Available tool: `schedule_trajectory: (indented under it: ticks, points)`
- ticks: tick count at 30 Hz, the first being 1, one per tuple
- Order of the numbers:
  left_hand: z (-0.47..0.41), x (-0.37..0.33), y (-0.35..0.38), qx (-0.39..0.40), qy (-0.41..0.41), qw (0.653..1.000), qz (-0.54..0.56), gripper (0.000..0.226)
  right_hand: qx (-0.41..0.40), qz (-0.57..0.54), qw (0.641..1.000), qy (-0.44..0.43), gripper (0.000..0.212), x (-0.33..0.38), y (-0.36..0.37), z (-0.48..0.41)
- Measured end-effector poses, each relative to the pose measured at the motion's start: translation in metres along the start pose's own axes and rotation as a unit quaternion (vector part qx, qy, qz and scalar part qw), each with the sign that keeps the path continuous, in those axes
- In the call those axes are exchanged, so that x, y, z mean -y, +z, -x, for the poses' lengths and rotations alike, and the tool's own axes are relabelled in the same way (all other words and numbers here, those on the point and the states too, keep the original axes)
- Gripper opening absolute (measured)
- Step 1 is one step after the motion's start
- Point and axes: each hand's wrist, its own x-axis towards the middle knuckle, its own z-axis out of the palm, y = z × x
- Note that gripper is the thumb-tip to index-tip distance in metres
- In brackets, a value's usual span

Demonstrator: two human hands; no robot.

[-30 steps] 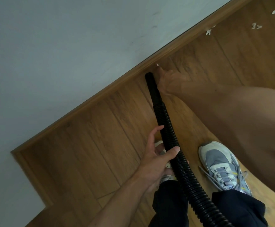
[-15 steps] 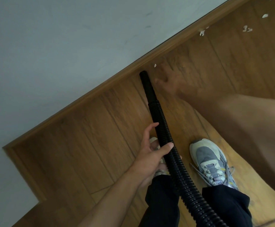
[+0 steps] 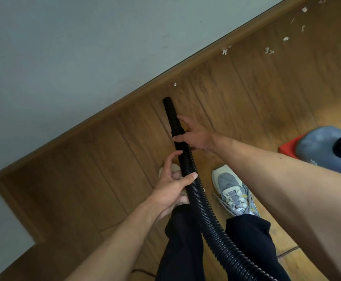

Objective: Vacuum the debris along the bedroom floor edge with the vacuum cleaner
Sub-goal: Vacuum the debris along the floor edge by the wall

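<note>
A black ribbed vacuum hose [image 3: 203, 201] runs from the bottom of the view up to a smooth black nozzle [image 3: 170, 113], whose tip sits just short of the wooden skirting board [image 3: 125, 100]. My left hand [image 3: 173, 187] holds the ribbed part, thumb across the top and fingers underneath. My right hand [image 3: 196, 137] grips the hose at the collar where nozzle and ribs join. A small white scrap [image 3: 175, 84] lies by the skirting, just beyond the nozzle tip. Several more white scraps [image 3: 269, 51] lie further right along the floor edge.
The vacuum cleaner body [image 3: 317, 146], blue-grey on a red base, stands at the right edge. My two feet in grey-white trainers [image 3: 231, 189] stand on the wood floor beside the hose. A grey wall [image 3: 84, 47] rises behind the skirting, which turns a corner at the left.
My right hand has drawn back from the floor near the skirting and taken hold of the hose at the nozzle collar. The view has shifted, bringing the vacuum body into sight.
</note>
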Motion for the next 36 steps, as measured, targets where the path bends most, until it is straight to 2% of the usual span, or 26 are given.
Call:
schedule_trajectory:
  ticks: [14, 20, 29, 36]
  points:
    - [0.001, -0.012, -0.013, 0.016, -0.028, 0.999, -0.04, 0.066, 0.005, 0.037, 0.998, 0.048, 0.08, 0.016, 0.002, 0.018]
    - [0.003, -0.023, -0.011, 0.025, -0.033, 0.998, -0.042, 0.064, 0.028, 0.042, 0.997, 0.051, 0.091, 0.022, -0.001, 0.025]
    - [0.019, -0.032, -0.01, 0.018, -0.018, 1.0, -0.014, 0.062, 0.002, -0.028, 0.999, 0.017, 0.071, 0.024, 0.006, 0.03]
    - [0.025, -0.038, -0.011, 0.012, -0.017, 0.999, -0.028, 0.071, -0.035, -0.056, 0.998, -0.006, 0.057, 0.023, 0.016, 0.032]
